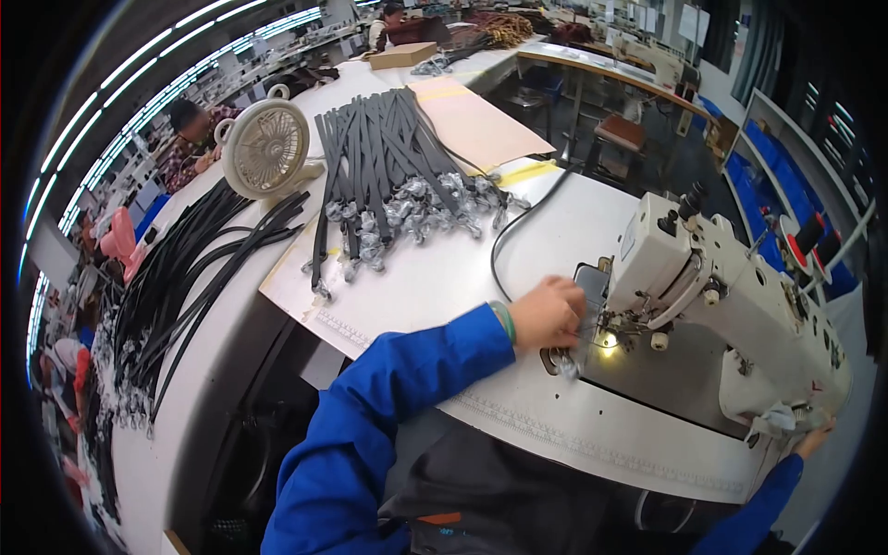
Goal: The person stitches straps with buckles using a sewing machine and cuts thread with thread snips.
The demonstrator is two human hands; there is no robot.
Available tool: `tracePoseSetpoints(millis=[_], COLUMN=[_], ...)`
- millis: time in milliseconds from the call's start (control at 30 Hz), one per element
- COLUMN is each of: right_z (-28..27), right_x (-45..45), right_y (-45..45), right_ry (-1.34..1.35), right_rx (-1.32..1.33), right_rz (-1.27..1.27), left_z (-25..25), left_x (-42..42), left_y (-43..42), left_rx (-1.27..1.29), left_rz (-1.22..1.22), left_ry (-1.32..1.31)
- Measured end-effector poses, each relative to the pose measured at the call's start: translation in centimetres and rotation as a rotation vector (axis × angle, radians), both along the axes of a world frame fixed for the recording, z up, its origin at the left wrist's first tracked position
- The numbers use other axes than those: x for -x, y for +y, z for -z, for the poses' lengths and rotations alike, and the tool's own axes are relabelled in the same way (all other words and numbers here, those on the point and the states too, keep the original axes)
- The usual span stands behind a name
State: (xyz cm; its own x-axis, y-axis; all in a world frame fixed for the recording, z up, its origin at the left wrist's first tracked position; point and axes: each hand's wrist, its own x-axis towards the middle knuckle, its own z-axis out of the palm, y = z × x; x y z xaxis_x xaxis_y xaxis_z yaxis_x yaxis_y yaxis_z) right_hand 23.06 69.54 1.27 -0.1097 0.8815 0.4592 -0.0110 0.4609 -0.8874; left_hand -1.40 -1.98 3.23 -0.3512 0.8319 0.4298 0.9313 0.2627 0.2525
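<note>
My left hand (548,314), in a blue sleeve with a green band at the wrist, is beside the needle area of a white sewing machine (689,273). Its fingers are curled together, and a clear plastic-wrapped strap end (565,366) shows just below them; the rest of that piece is hidden. The machine's lamp (607,341) glows close to the fingertips. Far right, my right hand (814,440) is closed around the edge of the handwheel (784,418), only partly visible. Behind my left hand lies a pile of dark flat straps (375,148) with plastic-wrapped ends.
A round fan (266,148) stands left of the straps. Longer black straps (199,264) drape over the left table. A pinkish sheet (476,120) lies behind the pile. A black cable (504,242) curves across the tabletop. Thread spools (809,233) stand right; other people sit farther back.
</note>
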Motion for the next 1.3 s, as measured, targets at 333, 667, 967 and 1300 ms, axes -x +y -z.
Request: tracePoseSetpoints(millis=[333,667,967,1300], right_z=[-0.5,0.4,-4.2,4.8], right_x=[0.0,-0.9,0.8,-2.4], right_y=[-1.1,-4.5,-41.1,-61.2], right_ry=[0.042,-0.097,-0.166,-0.189], right_rx=[-0.009,-0.241,-0.711,0.999], right_rz=[-0.03,0.194,-0.728,-2.19], left_z=[1.4,-2.3,-5.7,-4.8], left_x=[9.5,3.2,-12.7,-6.6], left_y=[-12.6,-13.5,-8.2,-1.7], left_rx=[0.285,-0.22,0.102,-0.023], left_rz=[-0.708,-0.581,-0.145,0.102], left_ry=[0.425,0.538,-0.109,-1.2])
